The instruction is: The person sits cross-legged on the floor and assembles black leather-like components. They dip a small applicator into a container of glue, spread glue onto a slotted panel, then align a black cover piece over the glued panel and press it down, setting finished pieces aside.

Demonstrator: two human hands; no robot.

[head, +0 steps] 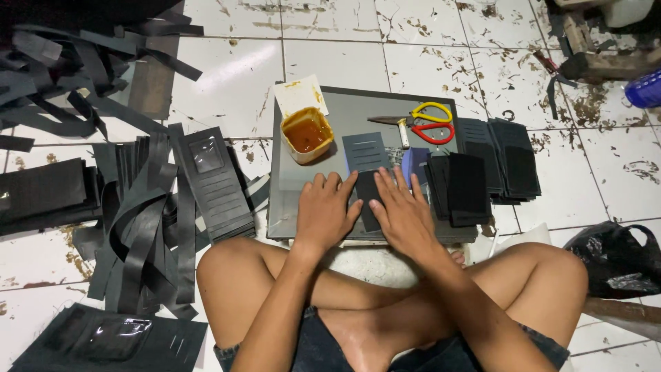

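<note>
I sit cross-legged on a tiled floor with a grey board (296, 186) in front of my knees. My left hand (323, 210) and my right hand (403, 210) lie flat on the board, fingers together, pressing a small black leather piece (366, 196) between them. Just beyond it lies another dark piece with slots (365, 150). A small tub of orange glue (306, 134) stands at the board's far left. Scissors with one yellow and one red handle (427, 122) lie at its far right.
Stacks of black cut pieces (482, 172) sit right of the board. Long black strips and panels (138, 207) pile up on the left. A black plastic bag (616, 258) lies at the right, and a blue container (644, 89) at the far right.
</note>
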